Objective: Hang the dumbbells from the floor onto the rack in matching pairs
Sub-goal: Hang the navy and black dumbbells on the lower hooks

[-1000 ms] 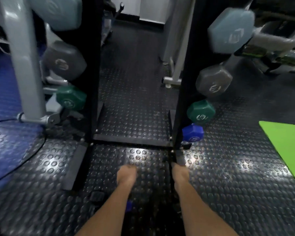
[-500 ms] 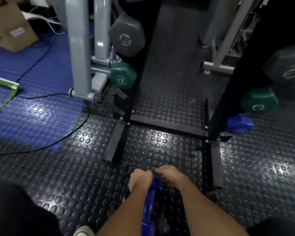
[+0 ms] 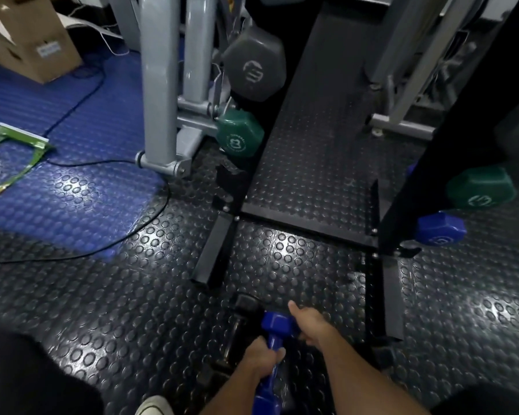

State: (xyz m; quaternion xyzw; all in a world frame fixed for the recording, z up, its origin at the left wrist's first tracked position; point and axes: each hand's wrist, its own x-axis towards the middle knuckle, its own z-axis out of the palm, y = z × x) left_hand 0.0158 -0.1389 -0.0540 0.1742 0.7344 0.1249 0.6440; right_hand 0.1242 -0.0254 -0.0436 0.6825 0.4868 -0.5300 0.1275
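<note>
Low over studded black rubber floor (image 3: 132, 310), in front of the black dumbbell rack (image 3: 402, 187): left hand (image 3: 259, 359) wrapped tight around the handle of a blue dumbbell (image 3: 274, 336), fingers curled fully round the bar, far head of the weight pointing toward the rack, near head down at the frame's bottom edge. Right hand (image 3: 310, 323) just beside that far head, touching or nearly touching its side, forefinger stretched out toward the rack, remaining fingers tucked under; grip on anything impossible to tell. Dark dumbbell (image 3: 237, 333) lying on the floor directly left of the blue one, partly hidden behind it. On the rack's right post, blurred: matching blue dumbbell (image 3: 439, 230) lowest, green dumbbell (image 3: 480, 190) above. On the left post: second green dumbbell (image 3: 240, 136), grey dumbbell (image 3: 255, 65) above it. Further left, grey machine frame (image 3: 159, 85), black cable (image 3: 108, 163) trailing over blue flooring (image 3: 57, 181), cardboard box (image 3: 27, 34) in the corner.
</note>
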